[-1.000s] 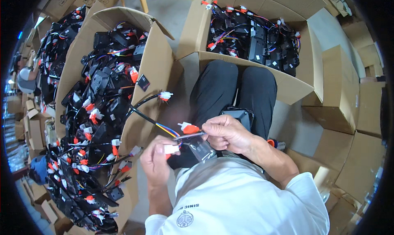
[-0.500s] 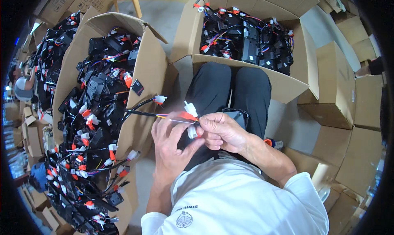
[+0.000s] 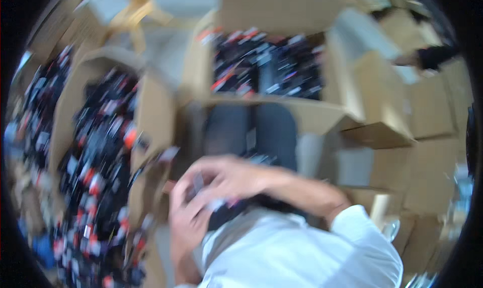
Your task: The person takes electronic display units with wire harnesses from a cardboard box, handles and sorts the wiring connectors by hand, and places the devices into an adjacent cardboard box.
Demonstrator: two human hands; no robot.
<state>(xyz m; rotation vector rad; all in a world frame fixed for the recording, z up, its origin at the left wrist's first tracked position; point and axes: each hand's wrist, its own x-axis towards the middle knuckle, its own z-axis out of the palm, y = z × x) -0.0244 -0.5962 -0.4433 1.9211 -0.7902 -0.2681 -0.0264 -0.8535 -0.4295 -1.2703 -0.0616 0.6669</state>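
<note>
The whole view is smeared by motion. My left hand [image 3: 185, 217] and my right hand [image 3: 229, 180] meet in front of my lap, fingers curled in against each other around a wiring harness. A white connector [image 3: 215, 205] of it shows just below the right hand's fingers. Another pale connector [image 3: 170, 153] sticks out above the left hand, toward the left box. How the fingers grip the wires is too blurred to make out. On my lap, partly behind the right wrist, lies a dark device [image 3: 262, 159].
An open cardboard box [image 3: 153, 122] at left is heaped with black devices and red and white connectors [image 3: 93, 182]. A second open box [image 3: 282, 104] ahead of my knees holds similar devices. More cartons [image 3: 430, 172] stand at right, near another person's arm [image 3: 435, 57]. A yellow stool [image 3: 138, 16] stands far left.
The view has shifted and blurred. My hands have drawn closer together, the right now overlapping the left; the red and white connectors seen between them are mostly covered.
</note>
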